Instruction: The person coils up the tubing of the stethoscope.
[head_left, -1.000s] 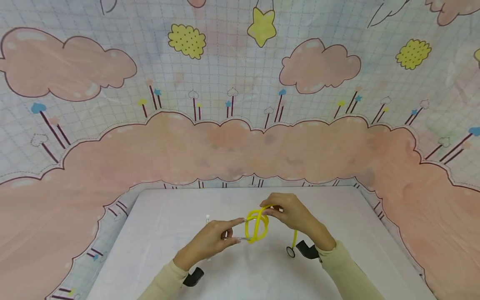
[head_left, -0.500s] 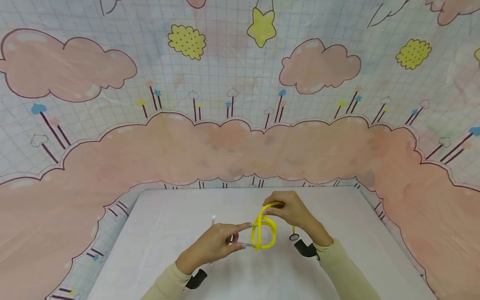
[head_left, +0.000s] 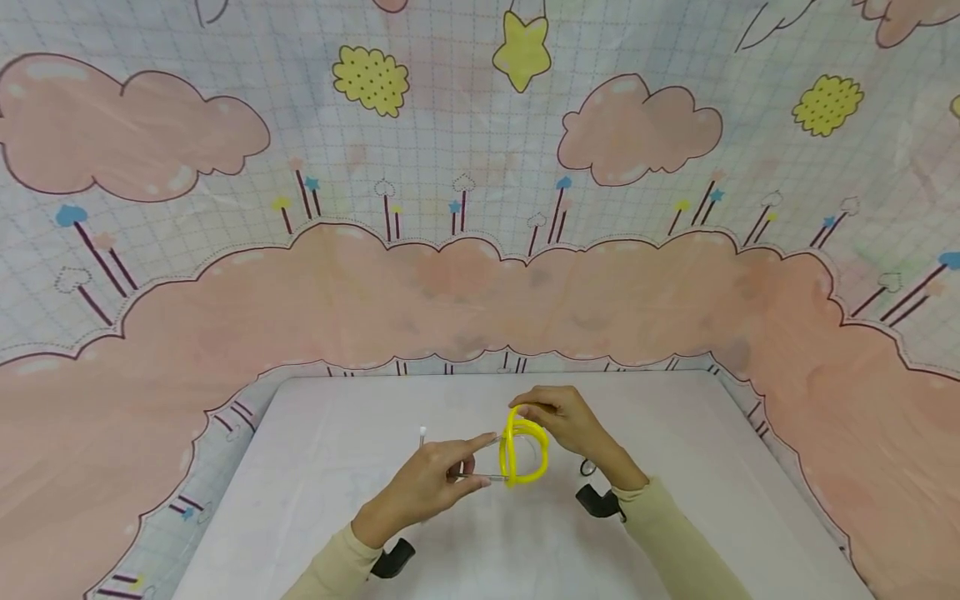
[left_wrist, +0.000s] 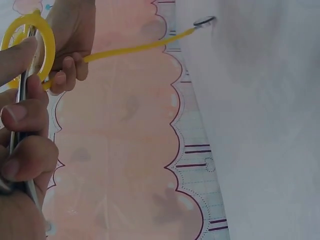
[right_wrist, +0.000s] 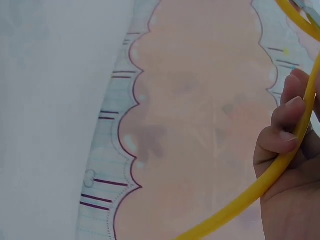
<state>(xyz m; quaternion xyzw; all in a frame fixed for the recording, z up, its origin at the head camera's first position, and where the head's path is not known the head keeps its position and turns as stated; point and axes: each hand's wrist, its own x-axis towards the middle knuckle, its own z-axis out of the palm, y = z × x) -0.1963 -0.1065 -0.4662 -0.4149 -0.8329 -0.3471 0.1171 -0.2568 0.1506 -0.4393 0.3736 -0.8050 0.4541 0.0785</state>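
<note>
Above the table I hold a stethoscope with yellow tubing [head_left: 511, 454] wound in loops around its metal ear tubes [head_left: 487, 477]. My left hand [head_left: 420, 483] grips the ear tubes, its index finger stretched along one toward the loops. A white ear tip [head_left: 423, 431] sticks up behind that hand. At the top right of the loops, my right hand [head_left: 566, 419] pinches the tubing. In the right wrist view the tube [right_wrist: 272, 175] runs across the palm and under curled fingers. The round chest piece [left_wrist: 204, 22] dangles at the tube's far end, partly behind my right wrist in the head view.
A white table [head_left: 315, 433] lies under both hands. Behind and beside it hangs a patterned cloth [head_left: 465, 300] with clouds and stars. Black wrist mounts [head_left: 598, 502] sit at both wrists.
My right hand has come left and down against the loops, bringing the tubing over them. The chest piece has risen closer to my right wrist. The left hand keeps its hold, shifting slightly.
</note>
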